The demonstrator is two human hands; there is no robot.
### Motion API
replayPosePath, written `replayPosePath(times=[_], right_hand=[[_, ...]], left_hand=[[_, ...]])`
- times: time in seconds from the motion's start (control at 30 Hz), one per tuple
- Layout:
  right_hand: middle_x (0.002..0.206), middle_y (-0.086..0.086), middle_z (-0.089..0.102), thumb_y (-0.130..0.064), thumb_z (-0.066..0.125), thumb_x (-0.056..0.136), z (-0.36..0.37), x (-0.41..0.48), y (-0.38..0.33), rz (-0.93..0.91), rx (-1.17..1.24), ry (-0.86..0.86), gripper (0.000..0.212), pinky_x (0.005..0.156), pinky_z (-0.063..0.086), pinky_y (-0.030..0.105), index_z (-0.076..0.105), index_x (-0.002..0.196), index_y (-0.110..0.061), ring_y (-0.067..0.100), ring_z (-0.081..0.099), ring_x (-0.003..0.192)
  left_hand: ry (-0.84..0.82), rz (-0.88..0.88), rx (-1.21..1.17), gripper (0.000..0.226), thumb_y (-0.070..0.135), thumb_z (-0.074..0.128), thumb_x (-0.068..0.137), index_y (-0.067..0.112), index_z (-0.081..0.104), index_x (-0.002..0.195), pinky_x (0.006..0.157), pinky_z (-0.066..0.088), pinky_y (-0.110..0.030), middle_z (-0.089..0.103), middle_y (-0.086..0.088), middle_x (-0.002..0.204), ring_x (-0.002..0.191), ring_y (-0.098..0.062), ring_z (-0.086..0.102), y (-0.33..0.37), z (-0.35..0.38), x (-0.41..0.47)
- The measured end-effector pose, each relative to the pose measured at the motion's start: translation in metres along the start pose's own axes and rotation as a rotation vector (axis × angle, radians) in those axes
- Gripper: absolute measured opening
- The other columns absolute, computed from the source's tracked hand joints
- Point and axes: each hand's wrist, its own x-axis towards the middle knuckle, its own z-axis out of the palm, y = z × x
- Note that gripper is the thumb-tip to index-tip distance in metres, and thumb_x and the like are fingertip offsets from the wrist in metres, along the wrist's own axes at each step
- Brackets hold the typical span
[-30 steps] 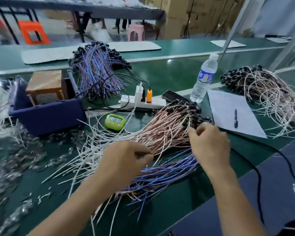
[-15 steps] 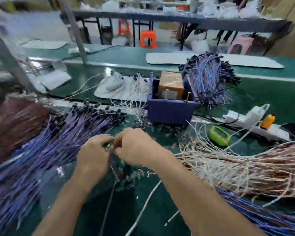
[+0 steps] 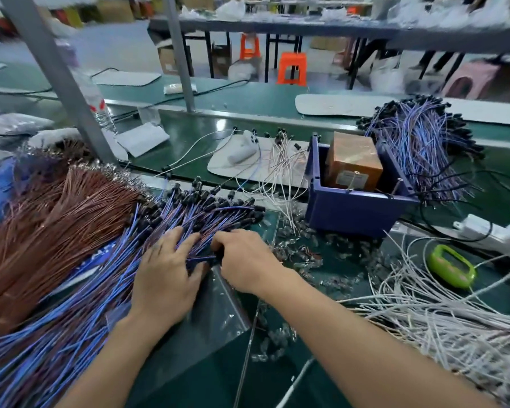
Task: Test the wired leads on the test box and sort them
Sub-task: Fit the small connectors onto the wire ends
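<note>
Blue leads (image 3: pixel 106 269) under right hand (image 3: pixel 245 260); curled fingertips hidden, grip unclear.

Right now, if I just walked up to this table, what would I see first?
The big fan of blue leads with black ends, spread across the left of the green table, with the left hand spread on it and the right hand pinching at it alongside. Further left lies a heap of brown wires, and at the right a tangle of white wires.
</note>
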Motion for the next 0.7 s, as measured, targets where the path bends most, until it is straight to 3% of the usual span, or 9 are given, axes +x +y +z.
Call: replayPosePath(times=[0.17, 0.3, 0.4, 0.5, 0.63, 0.7], right_hand=[[0.099, 0.007, 0.069, -0.024, 0.064, 0.086, 0.012, -0.009, -0.011, -0.101, -0.046, 0.181, 0.018, 0.090, 0.044, 0.040, 0.064, 0.102, -0.016, 0.030, 0.058, 0.100], [0.120, 0.010, 0.067, -0.039, 0.055, 0.095, 0.039, -0.032, -0.017, -0.242, -0.313, 0.066, 0.038, 0.098, 0.041, 0.043, 0.057, 0.122, -0.012, 0.031, 0.056, 0.113], [0.137, 0.008, 0.059, -0.036, 0.044, 0.103, 0.039, -0.043, 0.003, -0.310, -0.345, 0.056, 0.034, 0.105, 0.039, 0.044, 0.052, 0.127, -0.014, 0.029, 0.051, 0.127], [0.143, 0.004, 0.059, -0.037, 0.042, 0.105, 0.028, -0.055, 0.024, -0.293, -0.296, 0.074, 0.034, 0.113, 0.036, 0.042, 0.055, 0.129, -0.017, 0.023, 0.052, 0.132], [0.139, -0.010, 0.059, -0.033, 0.046, 0.104, 0.018, -0.070, 0.045, -0.195, -0.218, 0.069, 0.025, 0.121, 0.017, 0.035, 0.054, 0.127, -0.029, 0.011, 0.047, 0.133], [0.124, -0.014, 0.066, -0.021, 0.050, 0.102, 0.014, -0.074, 0.048, -0.142, -0.155, 0.084, 0.019, 0.123, 0.011, 0.032, 0.058, 0.116, -0.031, 0.007, 0.052, 0.123]], left_hand=[[0.103, -0.021, 0.007, 0.044, 0.036, 0.078, 0.085, 0.019, 0.065, 0.124, 0.098, 0.044, -0.049, 0.063, -0.005, 0.127, 0.119, -0.031, 0.057, 0.004, -0.005, 0.020], [0.091, 0.090, -0.021, 0.045, 0.024, 0.081, 0.080, 0.015, 0.063, 0.121, 0.109, 0.041, -0.048, 0.064, -0.009, 0.129, 0.124, -0.033, 0.056, 0.000, -0.007, 0.037], [0.053, 0.109, -0.044, 0.046, 0.022, 0.081, 0.082, 0.015, 0.061, 0.123, 0.100, 0.045, -0.049, 0.068, -0.009, 0.121, 0.110, -0.036, 0.062, -0.019, -0.009, 0.052], [0.063, 0.066, 0.019, 0.047, 0.020, 0.079, 0.085, 0.014, 0.060, 0.127, 0.101, 0.045, -0.051, 0.067, -0.011, 0.127, 0.111, -0.039, 0.062, -0.048, -0.012, 0.066], [0.086, 0.004, 0.048, 0.046, 0.024, 0.076, 0.089, 0.015, 0.059, 0.131, 0.104, 0.040, -0.052, 0.065, -0.013, 0.130, 0.115, -0.040, 0.059, -0.057, -0.008, 0.072], [0.098, 0.000, 0.059, 0.047, 0.021, 0.076, 0.088, 0.012, 0.060, 0.132, 0.106, 0.038, -0.052, 0.064, -0.014, 0.131, 0.117, -0.040, 0.057, -0.053, -0.007, 0.068]])
